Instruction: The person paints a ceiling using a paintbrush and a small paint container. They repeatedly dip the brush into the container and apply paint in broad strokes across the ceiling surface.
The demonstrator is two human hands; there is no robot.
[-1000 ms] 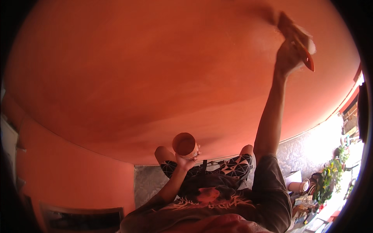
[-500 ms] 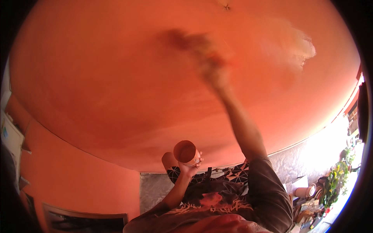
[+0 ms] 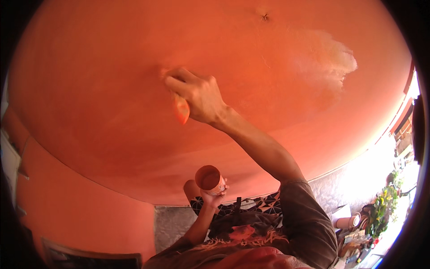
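My right hand (image 3: pixel 195 94) is raised to the orange wall (image 3: pixel 112 89), its fingers closed round a paintbrush (image 3: pixel 181 110). The orange-smeared handle points down below my fist, and the bristle end, partly hidden by my fingers and blurred, is at the wall. Low down in front of my body, my left hand (image 3: pixel 215 196) grips a paint cup (image 3: pixel 209 178) from beneath and its right side. The cup tilts so its opening shows, with reddish-orange paint inside. Right of the brush, a pale, whitish patch (image 3: pixel 336 62) marks the wall.
A small dark hole or fixing (image 3: pixel 264 17) sits high on the wall. At the right stand a pinkish bucket-like container (image 3: pixel 348 222), jumbled objects and green plants (image 3: pixel 385 208) beside bright daylight. A dark-framed panel (image 3: pixel 92 260) is at the lower left; grey floor (image 3: pixel 172 224) shows below.
My right hand has moved left and down across the wall with the paintbrush, its motion blur lessening. My left hand still holds the cup at about the same place.
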